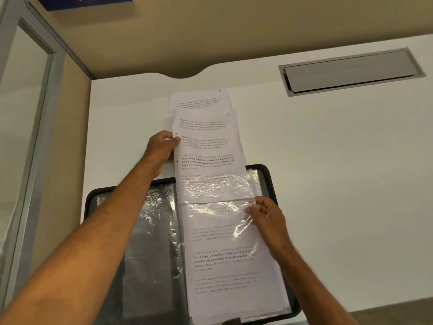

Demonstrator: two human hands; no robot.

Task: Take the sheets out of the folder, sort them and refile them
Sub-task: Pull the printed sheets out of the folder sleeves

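Note:
A dark folder (269, 181) lies open on the white table, with clear plastic sleeves on both halves. A printed sheet (208, 158) sticks halfway out of the top of a right-hand sleeve (220, 193). My left hand (161, 148) grips that sheet's left edge above the folder. My right hand (267, 214) pinches the sleeve's right edge near its opening. Beyond the folder, a small pile of printed sheets (199, 102) lies on the table, overlapped by the held sheet. More printed pages (225, 261) show through the sleeves below.
The white table (328, 172) has a grey cable hatch (351, 71) at the back right. A beige partition wall (210, 31) runs along the far side, and a glass panel with a metal frame (25, 113) stands on the left.

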